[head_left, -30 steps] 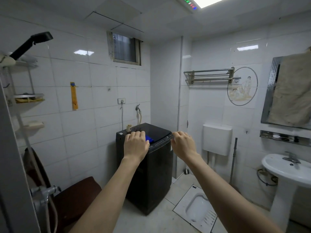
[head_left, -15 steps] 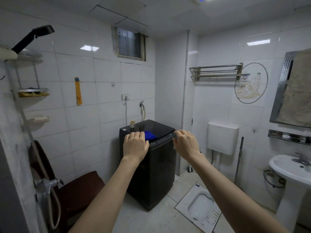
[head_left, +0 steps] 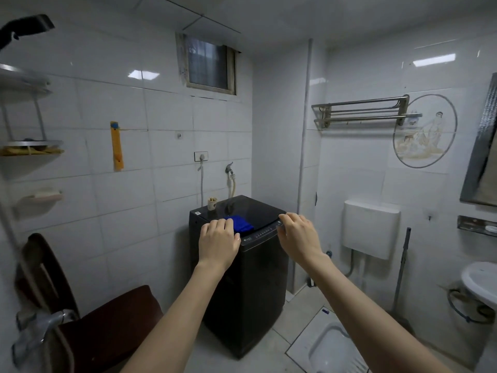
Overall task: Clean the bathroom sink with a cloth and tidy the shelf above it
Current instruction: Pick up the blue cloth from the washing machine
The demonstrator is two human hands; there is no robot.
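A single wide-angle head view faces forward and slightly down across the bathroom, with the black top-loading washing machine (head_left: 242,278) near at centre frame and the white ceramic sink (head_left: 481,284) cut off at the lower right edge.

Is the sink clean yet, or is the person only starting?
Only starting, it seems. Nothing looks done: the sink sits at the far right edge, away from both hands. In hand: the left hand and right hand are out in front, both empty, near the blue cloth lying on the washing machine. Left: picking up the cloth, wiping the sink, tidying the shelf above it.
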